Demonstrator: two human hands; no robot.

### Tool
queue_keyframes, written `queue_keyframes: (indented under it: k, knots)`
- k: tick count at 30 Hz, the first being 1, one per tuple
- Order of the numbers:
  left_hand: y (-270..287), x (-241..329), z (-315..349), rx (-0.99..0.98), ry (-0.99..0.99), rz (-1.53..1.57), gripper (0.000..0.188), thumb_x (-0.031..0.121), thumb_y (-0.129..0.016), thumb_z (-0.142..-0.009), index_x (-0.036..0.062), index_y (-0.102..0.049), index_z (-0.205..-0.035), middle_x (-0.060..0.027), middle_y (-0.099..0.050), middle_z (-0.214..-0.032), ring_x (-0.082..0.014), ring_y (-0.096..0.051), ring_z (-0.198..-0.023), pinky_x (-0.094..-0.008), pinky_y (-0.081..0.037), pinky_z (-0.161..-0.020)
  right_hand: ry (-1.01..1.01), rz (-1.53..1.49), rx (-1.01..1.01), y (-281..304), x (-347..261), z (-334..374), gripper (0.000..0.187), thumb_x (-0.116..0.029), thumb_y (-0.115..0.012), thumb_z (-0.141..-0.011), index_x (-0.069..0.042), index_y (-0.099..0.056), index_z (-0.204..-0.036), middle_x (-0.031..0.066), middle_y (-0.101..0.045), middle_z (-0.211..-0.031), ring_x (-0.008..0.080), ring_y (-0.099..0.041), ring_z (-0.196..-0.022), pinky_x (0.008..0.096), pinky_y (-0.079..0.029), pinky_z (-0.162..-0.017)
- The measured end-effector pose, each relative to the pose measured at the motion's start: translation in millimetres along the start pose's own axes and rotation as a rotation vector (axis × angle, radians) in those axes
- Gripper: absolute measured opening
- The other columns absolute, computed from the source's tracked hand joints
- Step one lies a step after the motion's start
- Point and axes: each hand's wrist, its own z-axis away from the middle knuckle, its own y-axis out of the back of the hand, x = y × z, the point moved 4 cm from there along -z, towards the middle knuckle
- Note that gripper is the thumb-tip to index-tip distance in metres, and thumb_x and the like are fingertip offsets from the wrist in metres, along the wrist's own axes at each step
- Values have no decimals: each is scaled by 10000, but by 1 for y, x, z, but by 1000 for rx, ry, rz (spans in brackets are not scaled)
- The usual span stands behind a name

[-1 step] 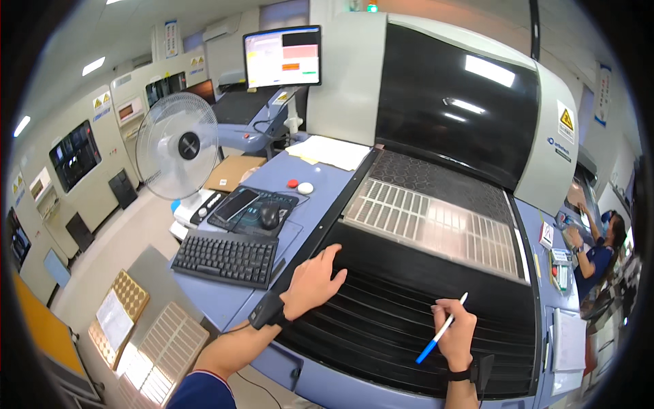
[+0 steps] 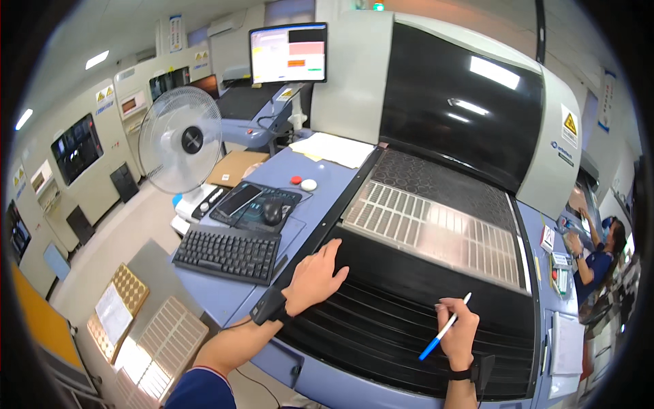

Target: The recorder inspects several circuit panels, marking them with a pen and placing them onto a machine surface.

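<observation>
My left hand (image 2: 315, 279) rests with fingers stretched and thumb apart at the left edge of the black ribbed machine bed (image 2: 402, 320). It holds nothing. My right hand (image 2: 458, 328) is closed around a marker pen (image 2: 444, 335) with a white body and a blue lower end, held slanted above the bed. Beyond both hands, a thin metal panel (image 2: 436, 235) with rows of rectangular cells lies flat, its far side next to a dark patterned surface (image 2: 443, 178) that runs under the machine's black hood (image 2: 463, 102).
Left of the bed are a black keyboard (image 2: 226, 254), a mouse (image 2: 273, 210), a phone (image 2: 241, 200), papers (image 2: 334, 150) and a white fan (image 2: 180, 140). A monitor (image 2: 289, 54) stands behind. Panels (image 2: 167, 341) lie low at left. Another person (image 2: 599, 262) works at far right.
The view has shifted very slightly. Both hands keep the same pose, and the marker pen stays in my right hand.
</observation>
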Motion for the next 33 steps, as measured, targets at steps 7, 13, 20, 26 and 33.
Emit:
queue_keyframes:
  k: [7, 13, 20, 26, 33]
  knots:
    - [-14, -19, 5, 12, 13, -175, 626, 310, -713, -878, -48, -480, -1336, -297, -555, -1339, -430, -695, -914, -499, -548, -820, -230, 63, -110, 2, 23, -3, 258, -138, -718, -902, 56, -684, -1068, 270, -727, -910, 345, -741, -857, 389, -553, -757]
    - [-24, -24, 2, 32, 200, -48, 526, 340, -707, -883, 10, -576, -1270, -189, -664, -1187, -392, -679, -1009, -491, -525, -866, -310, 330, -431, -12, 38, 0, 647, -89, -836, -782, 34, -543, -1346, 318, -672, -1094, 449, -662, -1078, 459, -493, -919]
    - [24, -25, -8, 386, 252, 1181, 322, 143, -702, -925, -25, -609, -1183, -76, -661, -1099, -117, -617, -895, -250, -502, -792, 30, 487, -114, 4, 72, 0, 491, -10, -717, -879, 18, -567, -1346, 290, -620, -1285, 420, -621, -1194, 444, -513, -974]
    - [49, 71, 83, -15, 158, 1379, 1111, 270, -863, -832, 3, -110, -1603, -200, -240, -1638, -363, -308, -1501, -502, -340, -1179, 476, 614, 168, 23, -64, 23, 221, -180, -629, -1014, 24, -675, -1089, 180, -699, -843, 312, -670, -696, 389, -513, -615]
    - [74, 45, 180, 391, 429, 1582, 656, 12, -719, -911, -7, -366, -1464, -101, -601, -1258, -159, -684, -1007, -280, -624, -679, 296, 189, -126, 56, -193, 86, 507, -360, -543, -1044, 97, -575, -1262, 274, -675, -1088, 386, -678, -968, 454, -558, -874]
